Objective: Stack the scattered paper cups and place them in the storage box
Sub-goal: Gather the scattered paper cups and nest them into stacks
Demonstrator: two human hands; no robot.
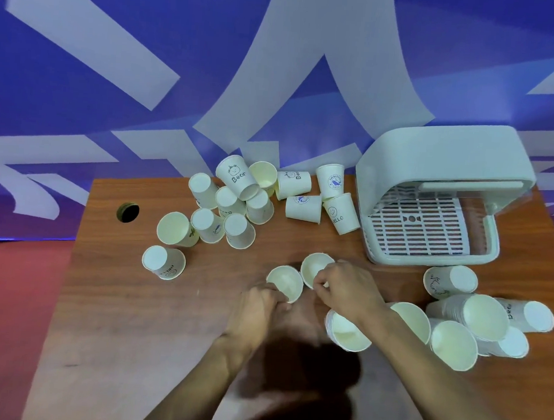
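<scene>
My left hand (259, 302) grips an upright paper cup (284, 281) near the middle of the wooden table (129, 330). Right beside it, my right hand (349, 288) pinches the rim of a second upright cup (312, 266); the two cups touch. Several loose cups (233, 203) lie scattered and tipped at the back centre. Stacks of nested cups (478, 319) lie at the right, one stack (347, 333) under my right wrist. The white storage box (443, 156) stands at the back right, its lid raised over a slotted tray (415, 229).
A round cable hole (127, 212) sits in the table's left part. Two single cups (163, 262) stand on the left side. A blue and white patterned wall rises behind the table, and red floor shows at the left.
</scene>
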